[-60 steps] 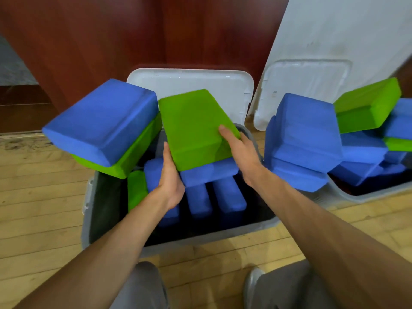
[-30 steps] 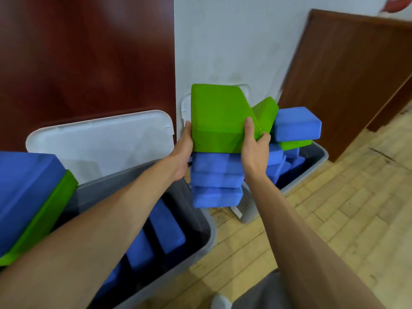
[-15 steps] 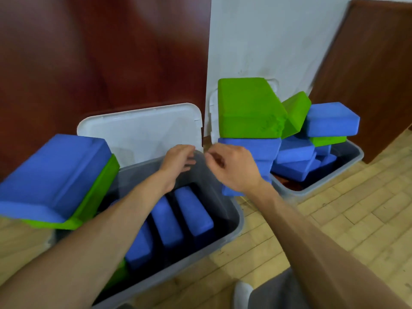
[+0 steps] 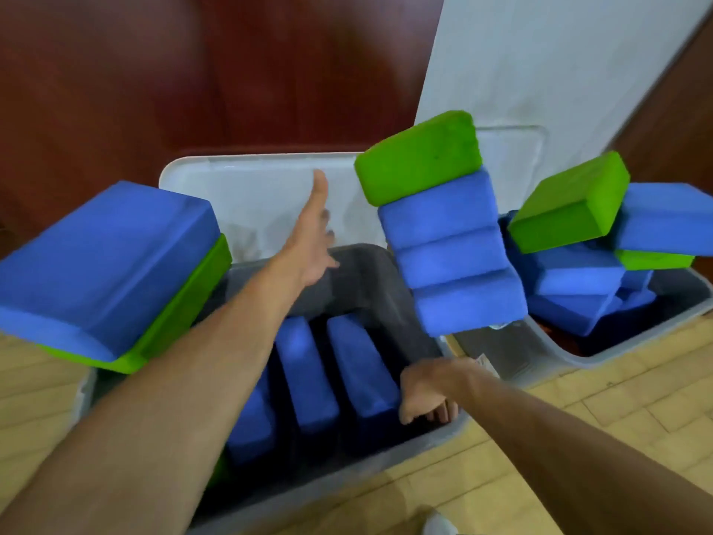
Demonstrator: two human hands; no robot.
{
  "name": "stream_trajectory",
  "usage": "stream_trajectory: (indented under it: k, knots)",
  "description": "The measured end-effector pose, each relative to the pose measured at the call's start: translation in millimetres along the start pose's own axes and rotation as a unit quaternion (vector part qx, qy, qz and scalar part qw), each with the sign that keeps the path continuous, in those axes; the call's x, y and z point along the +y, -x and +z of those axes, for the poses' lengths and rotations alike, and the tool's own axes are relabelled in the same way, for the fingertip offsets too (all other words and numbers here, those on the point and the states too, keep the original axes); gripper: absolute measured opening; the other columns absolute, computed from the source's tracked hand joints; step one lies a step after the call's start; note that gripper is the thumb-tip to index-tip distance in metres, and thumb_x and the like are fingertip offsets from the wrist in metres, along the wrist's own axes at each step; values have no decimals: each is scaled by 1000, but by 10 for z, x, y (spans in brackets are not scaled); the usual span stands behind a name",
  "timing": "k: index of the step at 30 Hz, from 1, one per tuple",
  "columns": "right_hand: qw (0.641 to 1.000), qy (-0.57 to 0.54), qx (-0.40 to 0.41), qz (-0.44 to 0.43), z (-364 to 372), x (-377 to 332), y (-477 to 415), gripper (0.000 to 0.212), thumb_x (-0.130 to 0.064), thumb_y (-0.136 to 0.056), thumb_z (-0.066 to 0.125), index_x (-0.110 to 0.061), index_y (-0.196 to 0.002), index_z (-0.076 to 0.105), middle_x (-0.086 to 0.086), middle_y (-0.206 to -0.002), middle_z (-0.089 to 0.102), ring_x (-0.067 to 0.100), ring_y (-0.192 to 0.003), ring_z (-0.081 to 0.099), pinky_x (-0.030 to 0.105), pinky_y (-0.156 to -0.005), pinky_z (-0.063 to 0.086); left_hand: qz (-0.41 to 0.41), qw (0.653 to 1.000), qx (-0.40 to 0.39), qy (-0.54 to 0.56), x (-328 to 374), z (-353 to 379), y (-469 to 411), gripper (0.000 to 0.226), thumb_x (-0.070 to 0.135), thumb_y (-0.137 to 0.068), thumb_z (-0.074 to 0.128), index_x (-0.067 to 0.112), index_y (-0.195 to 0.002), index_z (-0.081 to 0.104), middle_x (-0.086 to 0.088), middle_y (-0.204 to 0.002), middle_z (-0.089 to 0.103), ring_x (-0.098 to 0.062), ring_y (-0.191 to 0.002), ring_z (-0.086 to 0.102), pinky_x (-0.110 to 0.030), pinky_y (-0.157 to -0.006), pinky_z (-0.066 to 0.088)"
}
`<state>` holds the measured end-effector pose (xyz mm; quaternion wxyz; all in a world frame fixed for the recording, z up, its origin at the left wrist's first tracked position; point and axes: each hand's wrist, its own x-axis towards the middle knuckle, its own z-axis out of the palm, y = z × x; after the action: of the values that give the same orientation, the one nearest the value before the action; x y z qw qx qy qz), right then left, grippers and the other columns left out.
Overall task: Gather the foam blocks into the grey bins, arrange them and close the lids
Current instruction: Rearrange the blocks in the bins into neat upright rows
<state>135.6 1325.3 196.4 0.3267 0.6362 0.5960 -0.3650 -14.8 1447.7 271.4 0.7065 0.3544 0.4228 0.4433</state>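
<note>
The near grey bin (image 4: 386,455) holds several blue blocks (image 4: 308,372) standing on edge. Its white lid (image 4: 247,195) stands upright behind it. My left hand (image 4: 312,241) is open, fingers stretched toward that lid and holding nothing. My right hand (image 4: 428,395) curls over the bin's right front corner, beside a blue block's end. A green block (image 4: 420,164) tops a leaning stack of three blue blocks (image 4: 451,256) between the bins. On the bin's left rim, a large blue block (image 4: 104,260) lies on a green one (image 4: 185,303).
A second grey bin (image 4: 617,353) at the right is heaped with blue blocks, a green block (image 4: 567,202) and another blue block (image 4: 663,218). Its lid (image 4: 513,164) leans on the white wall. Dark wood panels stand behind, over a wooden floor (image 4: 578,415).
Both hands set the green block on the blue stack and let go. My left hand then reached toward the lid, and my right hand dropped to the near bin's front corner.
</note>
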Motion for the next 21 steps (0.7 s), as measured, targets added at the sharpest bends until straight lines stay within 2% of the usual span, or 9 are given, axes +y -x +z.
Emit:
stream_trajectory:
  k: [2, 4, 5, 7, 9, 12, 16, 18, 21]
  knots:
    - [996, -53, -72, 18, -66, 136, 22, 28, -27, -96, 49, -8, -75, 55, 3, -59, 56, 10, -41, 55, 18, -36, 46, 57, 997, -25, -42, 191, 326, -212, 46, 63, -84, 55, 47, -127, 49, 8, -133, 57, -20, -118, 56, -57, -94, 44]
    - [989, -145, -30, 19, -85, 293, -42, 28, -25, -94, 49, -8, -72, 55, 5, -65, 59, 16, -52, 58, 20, -37, 48, 120, 987, 61, -89, 148, 428, -395, 22, 36, -83, 67, 39, -102, 58, 7, -96, 68, -14, -80, 62, -35, -72, 51]
    - [984, -178, 16, 17, -97, 367, -71, 27, -24, -92, 49, -8, -72, 57, 6, -66, 61, 19, -54, 60, 22, -41, 50, 137, 979, 98, -112, 76, 386, -465, 19, 31, -80, 68, 39, -95, 57, 5, -90, 67, -17, -74, 59, -33, -65, 49]
    - [967, -234, 95, 24, -115, 493, -96, 28, -26, -88, 51, -6, -71, 61, 7, -65, 67, 20, -54, 63, 23, -47, 53, 127, 972, 126, -153, -68, 326, -537, 24, 38, -72, 70, 42, -89, 54, 1, -95, 64, -21, -78, 59, -37, -64, 54]
    - [941, -310, 135, 37, -120, 571, -78, 33, -36, -87, 58, -7, -71, 62, 6, -67, 67, 19, -51, 62, 22, -47, 52, 137, 953, 154, -222, -185, 311, -575, 38, 48, -65, 74, 45, -95, 51, -2, -113, 54, -23, -88, 59, -39, -77, 55]
    - [915, -376, 135, 58, -94, 651, -11, 50, -58, -77, 69, -9, -77, 60, 3, -69, 61, 17, -54, 60, 23, -50, 51, 204, 913, 188, -298, -234, 312, -557, 56, 51, -70, 76, 33, -112, 45, 3, -129, 35, -19, -109, 49, -34, -95, 43]
    - [888, -415, 180, 88, -49, 765, 96, 74, -78, -62, 66, -14, -97, 58, 3, -93, 65, 18, -70, 66, 26, -55, 52, 208, 893, 235, -324, -276, 282, -450, 65, 52, -68, 78, 17, -103, 37, 3, -109, 44, -20, -96, 51, -40, -87, 46]
    - [817, -487, 296, 92, -89, 762, 107, 88, -81, -52, 69, -14, -108, 55, 2, -104, 64, 23, -84, 67, 33, -69, 57, 218, 874, 278, -333, -365, 289, -370, 64, 50, -69, 78, 12, -102, 39, -1, -109, 41, -22, -92, 51, -40, -82, 45]
    - [643, -617, 448, 70, -246, 714, 126, 117, -70, -45, 82, -2, -131, 42, 8, -127, 54, 26, -120, 54, 39, -97, 48, 232, 880, 278, -306, -332, 329, -352, 77, 38, -70, 80, 13, -129, 37, -2, -128, 43, -23, -112, 51, -41, -92, 45]
